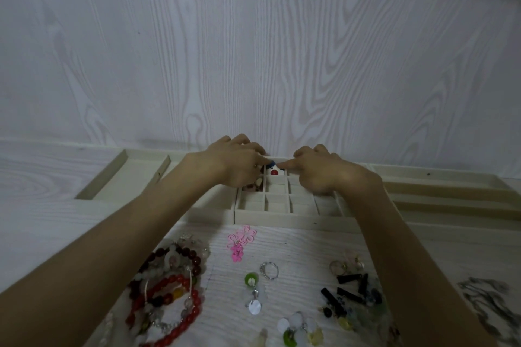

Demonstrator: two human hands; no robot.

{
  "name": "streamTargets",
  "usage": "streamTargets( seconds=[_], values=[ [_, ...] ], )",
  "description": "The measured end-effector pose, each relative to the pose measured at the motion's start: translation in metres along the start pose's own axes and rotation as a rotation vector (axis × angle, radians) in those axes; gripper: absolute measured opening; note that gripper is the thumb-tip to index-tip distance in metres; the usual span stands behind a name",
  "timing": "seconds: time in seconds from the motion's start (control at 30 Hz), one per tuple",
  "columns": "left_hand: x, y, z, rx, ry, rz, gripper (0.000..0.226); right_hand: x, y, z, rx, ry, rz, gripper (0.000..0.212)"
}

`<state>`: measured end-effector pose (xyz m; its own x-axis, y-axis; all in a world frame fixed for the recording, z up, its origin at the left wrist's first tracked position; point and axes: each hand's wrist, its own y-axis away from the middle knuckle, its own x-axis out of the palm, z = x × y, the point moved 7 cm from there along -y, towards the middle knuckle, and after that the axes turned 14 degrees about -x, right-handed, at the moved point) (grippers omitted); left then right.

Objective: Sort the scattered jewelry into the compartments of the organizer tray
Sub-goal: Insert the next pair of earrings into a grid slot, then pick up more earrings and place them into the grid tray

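Note:
A cream organizer tray (284, 220) with a grid of small square compartments lies at the far side of the table. Both my hands reach over its back rows. My left hand (239, 162) pinches a small blue piece (271, 162) at its fingertips. My right hand (318, 170) has its fingers curled, the index tip touching the same compartment. A red and white piece (274, 172) lies in that compartment. Brownish jewelry (251, 186) sits in a compartment below my left hand. Scattered jewelry lies on the near table.
Near me lie red bead bracelets (169, 290), pink flower earrings (239, 242), a silver ring (269, 270), green disc earrings (251, 280) and black bar pieces (352, 287). Long tray sections (439, 197) stretch right; another tray section (127, 175) lies left. A wall rises right behind.

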<state>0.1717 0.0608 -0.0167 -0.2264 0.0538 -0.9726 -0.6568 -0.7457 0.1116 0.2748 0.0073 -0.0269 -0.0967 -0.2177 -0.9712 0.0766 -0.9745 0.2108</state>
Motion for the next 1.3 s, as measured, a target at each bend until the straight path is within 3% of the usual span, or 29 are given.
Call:
streamTargets(
  seconds=[0.2, 0.37, 0.7, 0.9, 1.17, 1.3],
  values=[
    [0.004, 0.000, 0.002, -0.008, 0.038, 0.056, 0.045, 0.000, -0.002, -0.001, 0.001, -0.044, 0.021, 0.061],
    [-0.004, 0.002, 0.004, 0.004, 0.166, 0.018, 0.044, -0.010, 0.002, -0.005, -0.003, -0.105, -0.070, 0.062],
    [-0.002, 0.001, 0.001, 0.009, 0.100, 0.024, 0.041, -0.004, -0.002, -0.009, 0.006, -0.119, -0.036, 0.063],
    [-0.024, 0.031, 0.022, -0.066, 0.351, -0.078, 0.041, -0.033, 0.029, -0.005, -0.064, -0.290, -0.226, 0.056],
    [-0.012, 0.115, 0.025, -0.103, 0.690, -0.078, 0.033, -0.013, 0.101, 0.046, -0.180, -0.329, -0.176, 0.032],
    [0.005, 0.139, 0.020, -0.154, 0.875, -0.187, 0.028, 0.013, 0.121, 0.064, -0.203, -0.363, -0.198, 0.027]
  ],
)
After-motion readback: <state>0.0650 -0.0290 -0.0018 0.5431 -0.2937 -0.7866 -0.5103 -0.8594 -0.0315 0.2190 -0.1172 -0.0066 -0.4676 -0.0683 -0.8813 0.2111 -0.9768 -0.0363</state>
